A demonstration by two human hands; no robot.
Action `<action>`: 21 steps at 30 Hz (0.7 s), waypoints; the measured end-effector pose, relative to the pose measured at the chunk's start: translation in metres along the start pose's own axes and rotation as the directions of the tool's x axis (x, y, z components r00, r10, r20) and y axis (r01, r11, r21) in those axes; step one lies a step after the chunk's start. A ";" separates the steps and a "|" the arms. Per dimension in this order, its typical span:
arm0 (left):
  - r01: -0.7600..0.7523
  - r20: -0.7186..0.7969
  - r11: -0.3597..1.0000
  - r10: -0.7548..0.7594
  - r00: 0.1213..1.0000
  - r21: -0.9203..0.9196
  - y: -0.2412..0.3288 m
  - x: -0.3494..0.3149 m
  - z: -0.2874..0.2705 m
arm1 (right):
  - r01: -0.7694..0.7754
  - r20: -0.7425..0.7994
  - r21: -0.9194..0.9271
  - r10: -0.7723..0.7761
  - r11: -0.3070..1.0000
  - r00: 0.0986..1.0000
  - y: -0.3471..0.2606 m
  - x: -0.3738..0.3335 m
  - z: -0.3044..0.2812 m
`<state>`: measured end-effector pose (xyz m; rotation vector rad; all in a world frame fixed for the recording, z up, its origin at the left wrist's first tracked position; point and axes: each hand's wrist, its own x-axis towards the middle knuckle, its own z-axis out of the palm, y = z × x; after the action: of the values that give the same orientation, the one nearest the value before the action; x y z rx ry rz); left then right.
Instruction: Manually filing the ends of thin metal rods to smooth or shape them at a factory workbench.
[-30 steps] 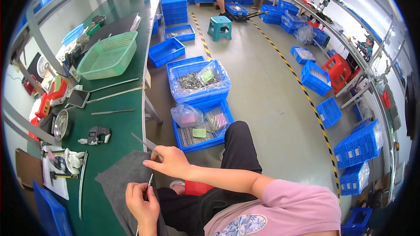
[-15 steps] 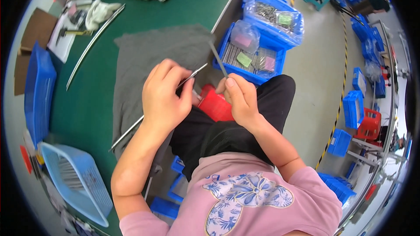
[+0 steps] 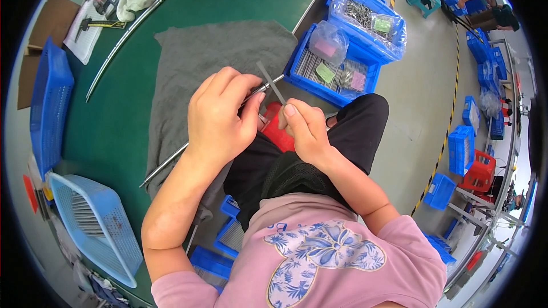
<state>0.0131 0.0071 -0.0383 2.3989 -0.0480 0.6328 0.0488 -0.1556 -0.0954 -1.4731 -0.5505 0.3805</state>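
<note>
Pinching a metal rod (image 3: 165, 163) in the left hand (image 3: 221, 115) and a grey strip (image 3: 272, 84) in the right hand (image 3: 308, 128), crossing both mid-frame, perhaps touching, risking scratches from a loosened pinch.

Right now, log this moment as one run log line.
left hand: holds metal rod | right hand: holds flat strip | strip crosses rod near tip, contact unclear | grey cloth: on green table

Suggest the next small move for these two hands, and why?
Perhaps the right hand should ease the flat grey strip lightly across the metal rod near its tip, while the left hand steadies the rod. Each hand holds one, and the strip crosses the rod there in this view; whether they touch is unclear.
</note>
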 end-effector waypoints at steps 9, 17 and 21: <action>-0.048 0.008 0.998 0.047 0.999 0.039 -0.003 0.001 -0.003 | -0.046 -0.007 -0.151 0.045 0.987 0.999 0.005 -0.001 0.003; -0.082 0.038 0.997 0.082 0.996 -0.018 -0.002 0.012 0.000 | -0.080 -0.110 -0.240 0.055 0.967 0.992 -0.009 0.024 0.012; -0.061 0.076 0.998 0.060 0.995 0.018 -0.011 0.002 -0.001 | -0.213 -0.045 -0.332 0.210 0.919 0.977 0.009 -0.002 0.015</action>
<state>0.0169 0.0171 -0.0433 2.4484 -0.1477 0.5723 0.0395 -0.1436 -0.1047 -1.8721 -0.4646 0.4661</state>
